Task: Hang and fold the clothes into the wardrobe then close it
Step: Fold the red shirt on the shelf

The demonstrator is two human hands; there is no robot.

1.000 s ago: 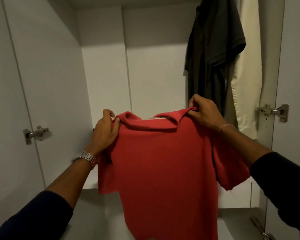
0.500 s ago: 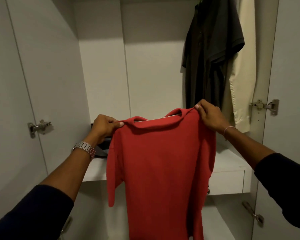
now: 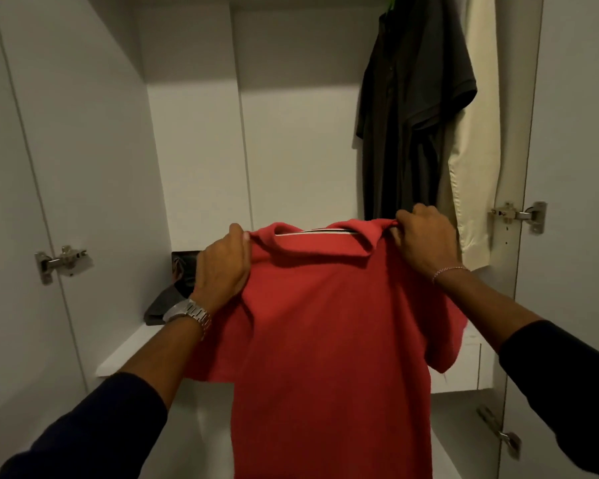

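A red polo shirt (image 3: 325, 340) hangs in front of me, held up by its shoulders before the open white wardrobe (image 3: 194, 133). My left hand (image 3: 223, 267) grips the left shoulder beside the collar. My right hand (image 3: 426, 236) pinches the right shoulder at the collar's end. The shirt's body drops straight down and hides the lower shelves behind it. Its hem is out of view.
A dark shirt (image 3: 412, 108) and a cream garment (image 3: 471, 150) hang at the wardrobe's right. Dark folded cloth (image 3: 177, 288) lies on the white shelf (image 3: 125, 354) at the left. Both doors stand open, hinges (image 3: 61, 262) on the left and hinges (image 3: 519, 216) on the right.
My hands have shifted along the shoulders and now hold the shirt wider, so both sleeves spread out. The view has moved slightly closer to the wardrobe.
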